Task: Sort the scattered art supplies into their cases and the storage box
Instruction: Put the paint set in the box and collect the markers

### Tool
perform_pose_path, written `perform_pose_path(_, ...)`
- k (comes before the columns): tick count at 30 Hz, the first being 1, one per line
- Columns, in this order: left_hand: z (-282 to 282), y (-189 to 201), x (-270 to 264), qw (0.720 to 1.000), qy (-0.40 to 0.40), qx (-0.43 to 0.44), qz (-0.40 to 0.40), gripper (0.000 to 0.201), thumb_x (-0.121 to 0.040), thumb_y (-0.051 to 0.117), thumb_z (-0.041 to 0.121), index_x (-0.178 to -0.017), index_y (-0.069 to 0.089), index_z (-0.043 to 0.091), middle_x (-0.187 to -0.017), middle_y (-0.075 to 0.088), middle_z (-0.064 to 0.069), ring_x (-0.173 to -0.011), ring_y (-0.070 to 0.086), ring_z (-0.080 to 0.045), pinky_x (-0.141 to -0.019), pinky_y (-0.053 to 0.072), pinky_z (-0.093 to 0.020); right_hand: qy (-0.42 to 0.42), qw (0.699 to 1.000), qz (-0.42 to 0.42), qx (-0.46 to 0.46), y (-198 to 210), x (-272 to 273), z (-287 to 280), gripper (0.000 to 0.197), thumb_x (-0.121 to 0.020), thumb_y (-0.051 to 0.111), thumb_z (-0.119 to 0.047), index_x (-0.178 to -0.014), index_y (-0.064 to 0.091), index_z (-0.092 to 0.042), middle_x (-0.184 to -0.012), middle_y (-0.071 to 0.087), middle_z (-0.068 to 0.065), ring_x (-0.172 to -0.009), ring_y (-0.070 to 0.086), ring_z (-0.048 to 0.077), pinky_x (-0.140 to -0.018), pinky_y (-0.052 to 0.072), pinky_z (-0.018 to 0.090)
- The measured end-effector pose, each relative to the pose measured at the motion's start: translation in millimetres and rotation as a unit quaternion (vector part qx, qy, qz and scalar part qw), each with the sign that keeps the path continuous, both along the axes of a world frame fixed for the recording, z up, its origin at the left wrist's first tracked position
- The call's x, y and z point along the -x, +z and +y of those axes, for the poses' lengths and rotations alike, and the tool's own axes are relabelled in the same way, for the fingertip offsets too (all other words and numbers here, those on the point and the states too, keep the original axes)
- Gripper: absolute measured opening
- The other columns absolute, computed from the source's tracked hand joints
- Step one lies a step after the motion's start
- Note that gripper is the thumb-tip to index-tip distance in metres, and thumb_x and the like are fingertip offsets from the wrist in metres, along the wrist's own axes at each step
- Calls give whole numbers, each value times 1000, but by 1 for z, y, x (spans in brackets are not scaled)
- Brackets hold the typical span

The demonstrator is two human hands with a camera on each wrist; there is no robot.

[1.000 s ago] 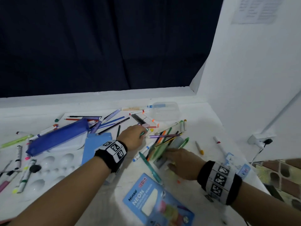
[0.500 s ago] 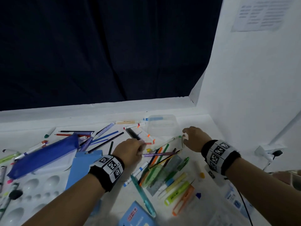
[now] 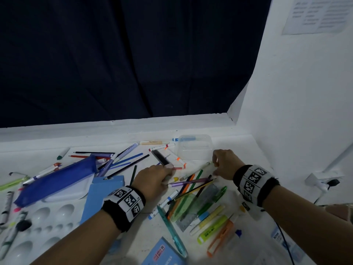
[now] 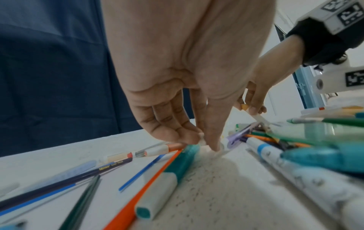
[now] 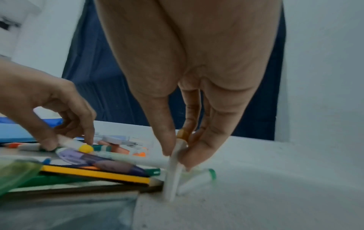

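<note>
Since a second ago the right hand (image 3: 225,164) has left the near pile and gone up beside the clear storage box (image 3: 194,148); half a second ago it was already there, and the left hand (image 3: 152,180) has hardly shifted. Two hands are in view, each on one marker. Right thumb and fingers (image 5: 199,149) hang downward and pinch a white marker with an orange cap (image 5: 174,168), its lower end touching the worktop (image 5: 265,186). Left fingers curl down onto a white marker with a yellow cap (image 5: 75,144) lying at the edge of the pile, thumb and forefinger closed round it. One blue pencil case (image 3: 55,180) lies at the left, one white paint palette (image 3: 38,215) nearer. Loose pens and pencils are too many and overlapping to count
</note>
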State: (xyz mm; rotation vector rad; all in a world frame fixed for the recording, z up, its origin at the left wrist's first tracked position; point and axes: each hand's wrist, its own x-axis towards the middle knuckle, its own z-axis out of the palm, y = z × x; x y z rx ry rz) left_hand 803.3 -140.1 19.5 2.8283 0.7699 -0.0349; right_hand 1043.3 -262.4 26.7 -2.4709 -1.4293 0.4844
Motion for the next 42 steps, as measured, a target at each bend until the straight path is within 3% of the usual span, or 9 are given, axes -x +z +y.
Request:
perform_pose_path(7,1,8,49,992,49,46,-104,30,-91,64,13,-119,69,23,-99,57,-2,-93,56,-19,-76,40,-28,94,988,-26,-120,23,62,-12,16,-76,65,-5,-83,54,-15,-82,54,0,-72,54,20,-62,46,30)
perform_pose_path(13,-19,32,121,969,74,77,-225,25,-89,73,16,-112,74,24,-94,64,3,-87,60,-10,-73,45,-18,127,966,82,-211,39,128,-23,25,-76,71,-4,-86,57,-22,-81,56,-8,-69,55,9,-59,40,13)
perform_pose_path(16,-28,39,170,949,112,91,-280,24,-86,75,14,-105,76,29,-89,63,17,-82,62,-2,-69,41,-4,137,955,125,-229,45,166,-31,23,-77,73,-5,-88,61,-20,-80,58,-9,-71,61,10,-58,44,10)
perform_pose_path(20,-47,43,251,916,191,102,-338,30,-82,78,9,-104,78,29,-84,66,12,-77,65,-6,-64,46,-8,164,945,172,-225,40,220,-32,22,-78,74,-7,-85,61,-24,-79,61,-9,-70,63,8,-61,51,16)
perform_pose_path(26,-67,24,367,922,256,122,-263,45,-73,85,4,-87,78,46,-83,68,15,-65,66,-2,-62,47,-8,171,929,274,-182,22,307,-18,17,-77,74,-8,-83,64,-21,-78,65,2,-59,61,13,-60,50,21)
perform_pose_path(30,-73,17,388,949,206,127,-202,53,-76,83,17,-99,68,62,-78,64,14,-67,64,3,-60,41,-5,187,931,279,-141,5,352,-2,15,-78,76,-11,-85,65,-18,-75,65,-2,-59,62,13,-63,53,25)
perform_pose_path(34,-70,5,380,959,160,127,-196,30,-78,69,35,-104,75,47,-82,59,17,-68,61,4,-65,42,-6,161,922,337,-99,-12,380,7,11,-82,74,-8,-88,64,-7,-72,58,3,-71,68,30,-62,61,41)
perform_pose_path(38,-68,-8,363,969,124,120,-175,26,-78,67,31,-101,79,34,-79,51,15,-67,55,-1,-66,34,-2,147,929,330,-78,-28,394,12,10,-82,74,-10,-86,64,-10,-77,56,0,-71,66,27,-63,61,43)
perform_pose_path(42,-73,-14,355,975,119,111,-152,19,-84,66,36,-78,76,21,-79,55,5,-68,58,-11,-67,43,-20,154,942,288,-75,-34,398,14,14,-80,77,-18,-84,64,-13,-79,62,2,-71,64,20,-72,58,44)
